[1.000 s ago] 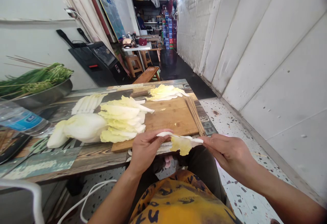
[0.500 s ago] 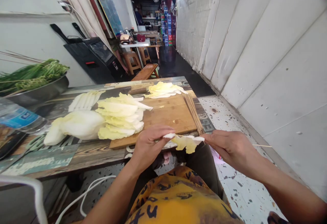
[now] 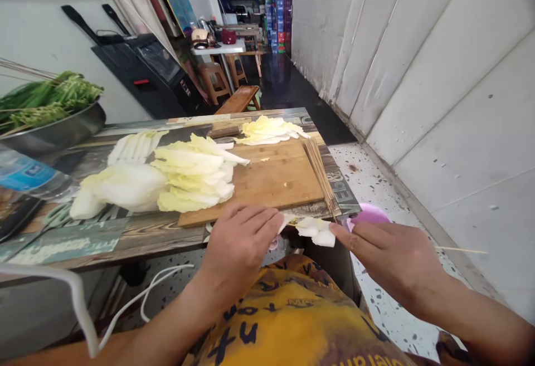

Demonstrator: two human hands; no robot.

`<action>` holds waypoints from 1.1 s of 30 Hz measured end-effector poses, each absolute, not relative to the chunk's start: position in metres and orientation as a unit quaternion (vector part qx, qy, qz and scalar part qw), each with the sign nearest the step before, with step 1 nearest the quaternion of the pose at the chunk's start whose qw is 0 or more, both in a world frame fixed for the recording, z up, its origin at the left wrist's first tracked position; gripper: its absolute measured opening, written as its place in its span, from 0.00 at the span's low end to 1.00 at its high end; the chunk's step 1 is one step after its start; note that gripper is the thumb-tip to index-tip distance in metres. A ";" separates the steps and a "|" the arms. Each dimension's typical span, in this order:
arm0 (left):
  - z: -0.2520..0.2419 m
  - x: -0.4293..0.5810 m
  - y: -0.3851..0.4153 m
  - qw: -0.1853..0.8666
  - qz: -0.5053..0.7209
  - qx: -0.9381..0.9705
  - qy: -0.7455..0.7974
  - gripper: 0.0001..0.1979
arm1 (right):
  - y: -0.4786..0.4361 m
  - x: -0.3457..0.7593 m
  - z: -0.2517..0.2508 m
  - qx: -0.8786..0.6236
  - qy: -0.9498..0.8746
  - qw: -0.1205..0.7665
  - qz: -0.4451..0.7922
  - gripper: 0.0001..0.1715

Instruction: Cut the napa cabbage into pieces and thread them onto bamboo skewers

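Observation:
Just past the near edge of the table, a cabbage leaf (image 3: 316, 231) is gathered on a thin skewer (image 3: 462, 249) between my hands. My left hand (image 3: 246, 239) is closed on the leaf's left end. My right hand (image 3: 388, 257) grips the skewer at the leaf's right side, and the skewer's tail sticks out behind it. A pile of cut cabbage leaves (image 3: 196, 174) lies on the left of the wooden cutting board (image 3: 280, 179), a smaller pile (image 3: 271, 130) at its far edge. A bundle of skewers (image 3: 320, 174) lies along the board's right side.
A whole cabbage (image 3: 129, 186), a plastic bottle (image 3: 31, 174) and a metal bowl of greens (image 3: 58, 135) are at the left. A knife (image 3: 223, 131) lies behind the board. A pink container (image 3: 370, 214) stands beyond the table's right corner. White cables hang at lower left.
My left hand has turned so its back shows and covers more of the leaf's left end. The leaf is more bunched up. The skewer's tail reaches further right. The view has tilted down slightly.

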State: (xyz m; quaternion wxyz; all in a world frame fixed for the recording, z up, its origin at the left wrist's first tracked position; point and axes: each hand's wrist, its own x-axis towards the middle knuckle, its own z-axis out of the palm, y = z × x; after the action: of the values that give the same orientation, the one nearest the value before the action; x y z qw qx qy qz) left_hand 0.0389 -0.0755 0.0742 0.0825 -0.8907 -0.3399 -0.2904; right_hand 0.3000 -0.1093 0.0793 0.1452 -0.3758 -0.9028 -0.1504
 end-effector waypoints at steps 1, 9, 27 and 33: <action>0.074 0.039 -0.076 0.080 -0.293 -0.890 -0.340 0.10 | -0.110 0.300 0.080 -0.372 -0.904 0.143 -0.155 0.18; 0.065 0.038 -0.077 0.053 -0.315 -0.889 -0.328 0.10 | -0.117 0.301 0.085 -0.360 -0.908 0.137 -0.163 0.18; 0.069 0.054 -0.085 0.071 -0.318 -0.888 -0.326 0.07 | -0.107 0.286 0.085 -0.346 -0.913 0.136 -0.171 0.19; 0.068 0.057 -0.073 0.072 -0.314 -0.898 -0.298 0.09 | -0.096 0.283 0.076 -0.348 -0.914 0.154 -0.143 0.17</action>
State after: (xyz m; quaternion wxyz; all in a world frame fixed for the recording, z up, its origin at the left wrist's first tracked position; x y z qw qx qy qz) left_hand 0.0568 -0.0726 0.0683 0.0721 -0.8984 -0.2981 -0.3143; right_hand 0.2833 -0.0964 0.0763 0.1543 -0.3478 -0.9137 -0.1428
